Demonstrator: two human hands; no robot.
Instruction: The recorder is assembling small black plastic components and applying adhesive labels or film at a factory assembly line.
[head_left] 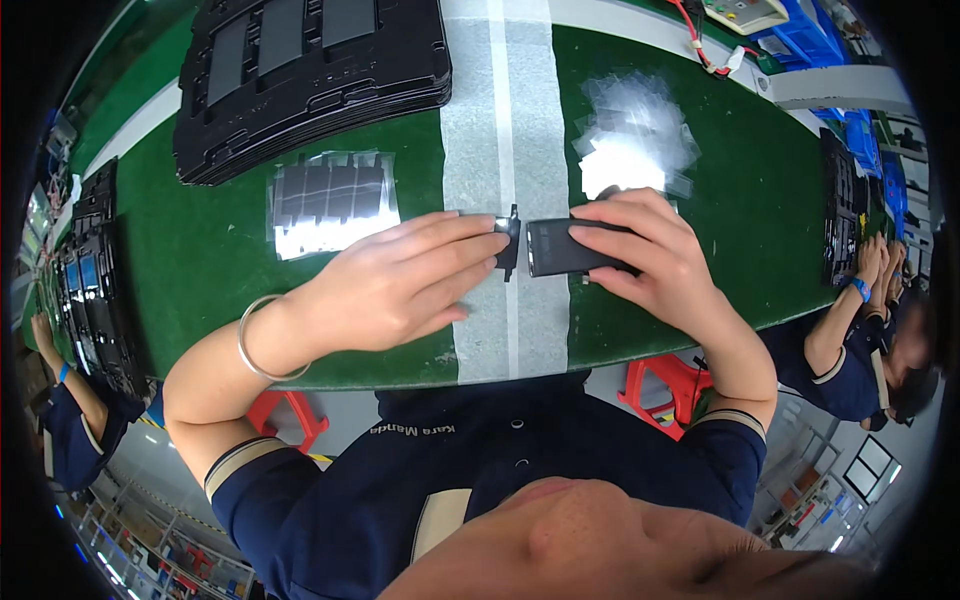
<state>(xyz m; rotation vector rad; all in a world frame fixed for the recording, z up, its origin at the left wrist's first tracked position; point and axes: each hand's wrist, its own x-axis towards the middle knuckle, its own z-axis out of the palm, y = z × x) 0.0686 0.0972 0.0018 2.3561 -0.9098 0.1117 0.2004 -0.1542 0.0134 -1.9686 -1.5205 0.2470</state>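
Observation:
Over the pale strip at the middle of the table, my left hand [385,285] has its fingers pressed together on a small black part [509,250] with short tabs sticking out at both ends. Most of that part is hidden under the fingertips. Just to its right, my right hand [655,255] grips a flat black rectangular block [560,248] by its right end, thumb below and fingers on top. A narrow gap separates the two pieces. Behind my left hand lies a clear sheet with dark strips [335,195]. Beyond my right hand is a loose pile of clear film pieces [635,125].
A stack of black moulded trays [320,95] with grey flat pieces stands at the far left of the green table [720,230]. More black trays [90,280] are at the left edge, and others at the right. Co-workers [850,330] sit on both sides. Red stools [665,390] stand below.

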